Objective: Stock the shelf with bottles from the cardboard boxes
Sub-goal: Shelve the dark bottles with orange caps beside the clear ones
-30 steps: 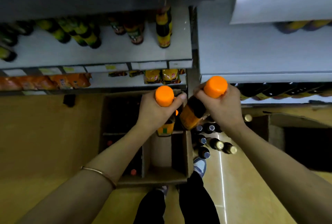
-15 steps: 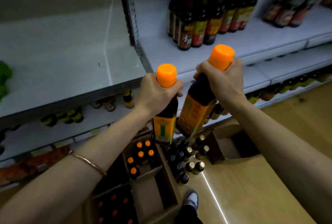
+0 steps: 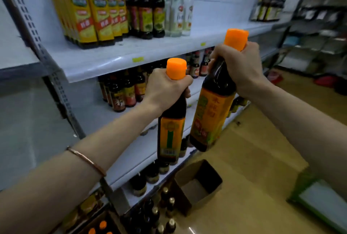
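Note:
My left hand (image 3: 166, 88) grips the neck of a dark bottle (image 3: 170, 132) with an orange cap and orange label, held upright in front of the white shelf (image 3: 120, 58). My right hand (image 3: 237, 68) grips the neck of a second, like bottle (image 3: 212, 119), tilted with its base toward the left one. Both hang in the air before the shelf edge. An open cardboard box (image 3: 199, 186) stands on the floor below. Another box (image 3: 97, 226) with orange-capped bottles shows at the bottom edge.
The upper shelf holds yellow-labelled bottles (image 3: 93, 15), dark bottles (image 3: 144, 14) and clear ones (image 3: 178, 10), with bare room to their right. Lower shelves carry more dark bottles (image 3: 120, 92). Loose dark bottles (image 3: 165, 213) stand on the floor. More racks (image 3: 315, 27) stand at right.
Both hands have risen with their bottles from over the boxes to shelf height. My view has lifted from the floor to the upper shelves.

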A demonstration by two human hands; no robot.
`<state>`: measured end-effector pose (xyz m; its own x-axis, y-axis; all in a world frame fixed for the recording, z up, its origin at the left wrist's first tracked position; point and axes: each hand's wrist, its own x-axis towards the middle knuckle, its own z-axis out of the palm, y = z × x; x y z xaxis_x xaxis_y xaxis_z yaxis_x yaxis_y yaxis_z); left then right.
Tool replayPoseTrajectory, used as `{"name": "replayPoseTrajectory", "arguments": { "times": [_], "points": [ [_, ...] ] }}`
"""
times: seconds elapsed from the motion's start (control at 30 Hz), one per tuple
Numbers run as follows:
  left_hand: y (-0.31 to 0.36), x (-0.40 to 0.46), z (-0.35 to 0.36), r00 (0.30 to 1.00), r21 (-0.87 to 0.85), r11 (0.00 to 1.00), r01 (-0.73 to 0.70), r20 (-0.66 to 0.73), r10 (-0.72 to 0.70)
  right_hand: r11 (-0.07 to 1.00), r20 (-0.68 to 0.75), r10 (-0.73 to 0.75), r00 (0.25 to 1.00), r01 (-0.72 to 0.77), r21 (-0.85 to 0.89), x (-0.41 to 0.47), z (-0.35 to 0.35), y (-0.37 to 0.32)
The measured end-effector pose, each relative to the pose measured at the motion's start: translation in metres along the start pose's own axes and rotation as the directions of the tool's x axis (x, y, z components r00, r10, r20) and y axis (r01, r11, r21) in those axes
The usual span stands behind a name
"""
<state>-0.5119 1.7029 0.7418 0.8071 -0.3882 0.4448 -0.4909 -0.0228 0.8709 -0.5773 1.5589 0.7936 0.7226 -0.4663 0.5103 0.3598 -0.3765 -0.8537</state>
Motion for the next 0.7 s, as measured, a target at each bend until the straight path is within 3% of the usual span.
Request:
{"name": "replayPoseTrajectory", "arguments": {
  "times": [0.3, 0.5, 0.7],
  "points": [
    [0.044, 0.087, 0.134, 0.996, -0.145, 0.988, 0.046, 0.083, -0.035, 0.997, -0.064, 0.013, 0.998, -0.018, -0.079, 0.085, -0.122, 0.019],
    [0.074, 0.141, 0.223, 0.995, -0.124, 0.992, -0.008, 0.097, 0.021, 0.996, -0.122, -0.027, 0.992, 0.017, -0.082, 0.139, -0.204, 0.036],
    [0.079, 0.196, 0.293, 0.991, -0.152, 0.987, 0.045, 0.131, -0.025, 0.996, -0.143, -0.028, 0.989, 0.016, -0.083, 0.197, -0.259, 0.067]
  ]
}}
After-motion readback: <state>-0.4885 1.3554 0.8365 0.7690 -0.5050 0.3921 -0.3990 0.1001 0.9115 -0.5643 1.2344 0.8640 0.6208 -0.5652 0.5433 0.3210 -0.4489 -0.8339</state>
